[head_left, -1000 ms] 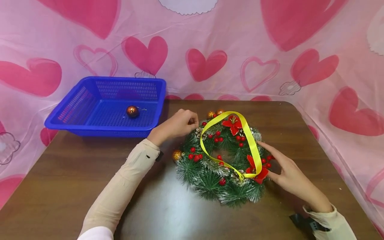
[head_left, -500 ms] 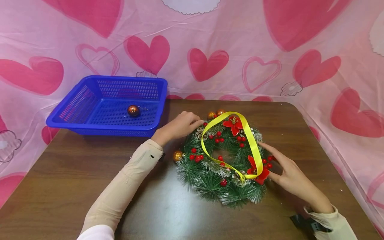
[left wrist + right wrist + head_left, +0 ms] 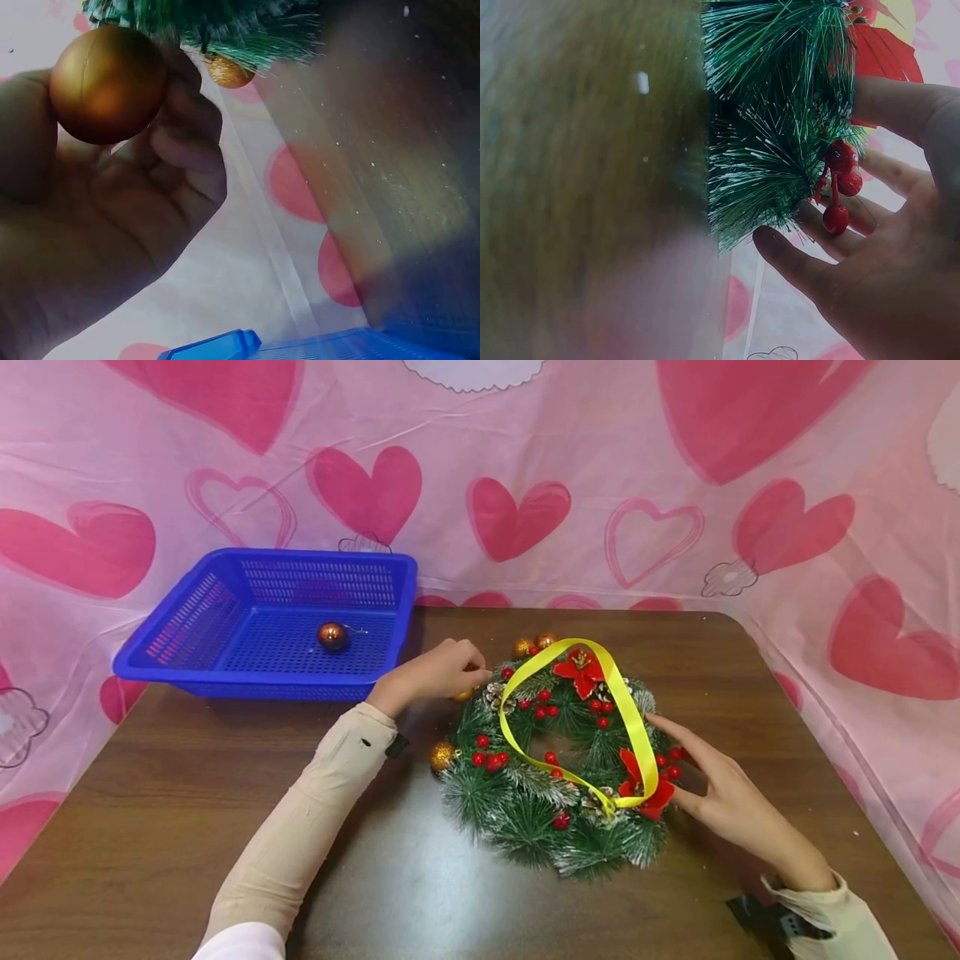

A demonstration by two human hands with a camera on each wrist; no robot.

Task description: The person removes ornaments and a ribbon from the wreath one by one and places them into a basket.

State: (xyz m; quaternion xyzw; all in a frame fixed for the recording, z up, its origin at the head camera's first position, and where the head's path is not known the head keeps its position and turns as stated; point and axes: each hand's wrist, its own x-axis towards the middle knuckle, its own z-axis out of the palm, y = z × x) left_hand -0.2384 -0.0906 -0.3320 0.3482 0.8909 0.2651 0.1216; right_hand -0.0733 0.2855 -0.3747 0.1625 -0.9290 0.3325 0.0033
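A green Christmas wreath lies on the table, dressed with red berries, red flowers, pine cones and gold baubles; a yellow ribbon loop rests across it. At the wreath's far left edge, my left hand holds a matte gold bauble between thumb and curled fingers. Only a sliver of that bauble shows under the hand in the head view. My right hand rests against the wreath's right side, fingers spread around a sprig of red berries in the right wrist view.
A blue plastic basket stands at the back left with one shiny copper bauble inside. Behind the brown table hangs a pink cloth printed with hearts.
My left hand first reached right toward the wreath, then drew back a little to the left, and the gold bauble now shows beneath it. The right hand keeps its place.
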